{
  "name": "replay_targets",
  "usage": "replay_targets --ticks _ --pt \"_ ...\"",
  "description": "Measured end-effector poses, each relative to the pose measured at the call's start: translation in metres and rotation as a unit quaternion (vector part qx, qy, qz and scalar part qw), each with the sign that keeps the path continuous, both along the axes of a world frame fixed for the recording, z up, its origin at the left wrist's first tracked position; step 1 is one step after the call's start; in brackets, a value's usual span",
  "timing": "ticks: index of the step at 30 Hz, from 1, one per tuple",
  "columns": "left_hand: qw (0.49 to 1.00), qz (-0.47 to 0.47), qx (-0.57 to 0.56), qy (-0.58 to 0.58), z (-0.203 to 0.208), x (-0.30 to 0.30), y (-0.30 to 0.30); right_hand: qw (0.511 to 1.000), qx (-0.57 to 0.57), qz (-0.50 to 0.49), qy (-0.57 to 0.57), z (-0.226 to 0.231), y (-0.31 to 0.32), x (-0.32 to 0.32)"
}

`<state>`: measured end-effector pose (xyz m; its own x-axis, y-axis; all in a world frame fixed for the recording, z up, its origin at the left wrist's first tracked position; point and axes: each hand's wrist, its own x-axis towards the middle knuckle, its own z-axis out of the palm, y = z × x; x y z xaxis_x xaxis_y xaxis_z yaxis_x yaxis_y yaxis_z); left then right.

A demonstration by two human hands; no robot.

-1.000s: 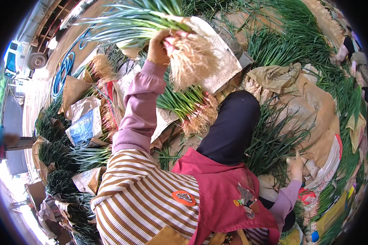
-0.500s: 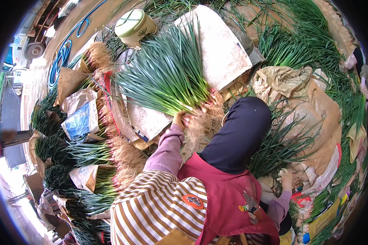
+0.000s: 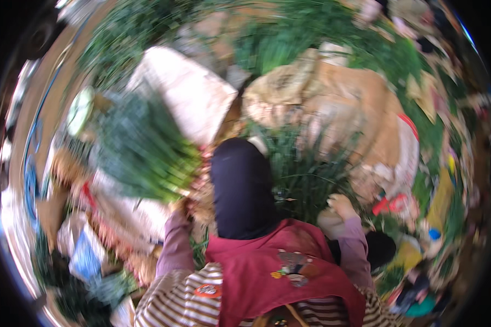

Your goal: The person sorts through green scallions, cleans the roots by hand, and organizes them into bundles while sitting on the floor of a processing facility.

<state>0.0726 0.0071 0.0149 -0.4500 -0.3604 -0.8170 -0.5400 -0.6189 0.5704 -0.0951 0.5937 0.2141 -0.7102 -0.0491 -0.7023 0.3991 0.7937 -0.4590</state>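
1. The bunch of green onions (image 3: 147, 144) lies on its side to the left of the dark-trousered knee (image 3: 243, 188), leaves fanning up and to the left, pale stems and root ends toward the knee.
2. The left hand (image 3: 179, 206) is at the lower root end of that bunch – too blurred and too covered to tell whether its fingers are closed on the stems.
3. The right hand (image 3: 341, 206) is well apart from the left, beside the near edge of a heap of loose green leaves (image 3: 305, 171); I cannot tell whether it pinches anything.
4. Both of the 2 forearms wear purple sleeves, either side of a red apron (image 3: 283, 256).
5. A pale sheet (image 3: 185, 92) lies just beyond the bunch, and a brown sack (image 3: 360, 117) lies beyond the loose leaves.
6. Near the left rim are a blue hose (image 3: 31, 180) and a blue-and-white wrapper (image 3: 84, 253) – both blurred.
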Motion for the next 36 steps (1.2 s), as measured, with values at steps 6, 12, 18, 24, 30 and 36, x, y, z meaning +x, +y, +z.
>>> replay_targets --ticks 6,12,18,24,30,36 --pt "0.958 0.193 -0.05 -0.204 -0.011 0.005 -0.046 0.993 -0.035 -0.109 0.02 0.003 -0.007 -0.026" --pt "0.973 0.111 -0.042 -0.198 -0.018 -0.015 -0.057 0.903 0.041 -0.249 0.347 -0.032 0.094 -0.064" --pt "0.959 -0.018 -0.09 -0.268 0.019 0.001 -0.099 0.806 0.393 -0.207 0.391 0.044 0.053 -0.145" --pt "0.312 -0.745 -0.572 -0.143 0.115 -0.11 -0.156 0.848 0.364 -0.197 0.329 0.024 0.11 -0.182" --pt "0.781 -0.293 -0.446 0.325 0.374 -0.253 0.021 0.807 -0.289 -0.3 0.418 0.077 0.078 -0.191" --pt "0.664 -0.557 -0.161 0.471 0.415 -0.284 0.244 0.858 -0.305 -0.203 0.36 0.19 0.03 -0.115"
